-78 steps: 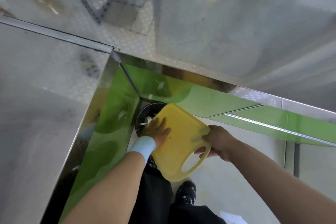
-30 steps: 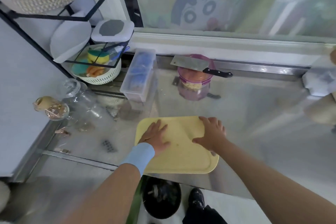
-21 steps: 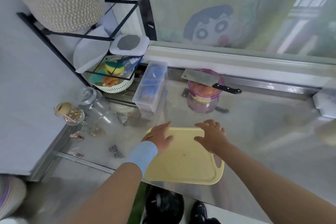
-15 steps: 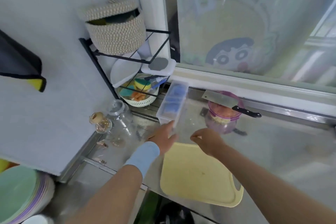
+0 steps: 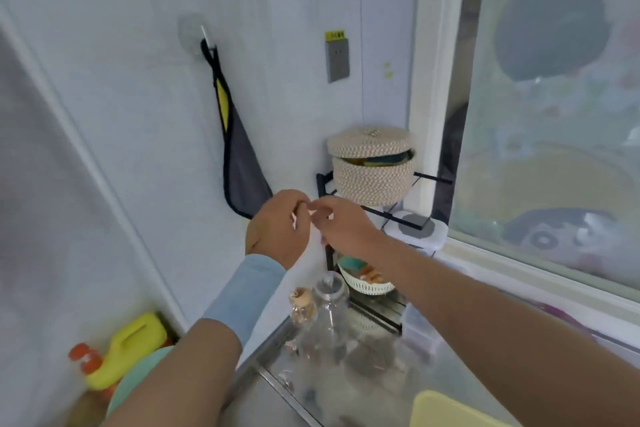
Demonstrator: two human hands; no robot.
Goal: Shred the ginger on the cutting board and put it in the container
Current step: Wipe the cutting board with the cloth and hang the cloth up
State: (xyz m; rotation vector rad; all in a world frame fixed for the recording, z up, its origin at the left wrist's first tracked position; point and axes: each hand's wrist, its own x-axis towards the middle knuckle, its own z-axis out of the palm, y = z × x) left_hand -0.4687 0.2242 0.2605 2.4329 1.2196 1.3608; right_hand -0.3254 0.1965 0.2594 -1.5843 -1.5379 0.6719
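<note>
Steel counter (image 5: 349,388) below left hand (image 5: 277,232) and right hand (image 5: 343,225); cutting board (image 5: 450,409) bottom-right.

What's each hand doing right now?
Left hand: fingers curled; cannot tell if it holds anything.
Right hand: fingertips pinched together against it; cannot tell either.
</note>
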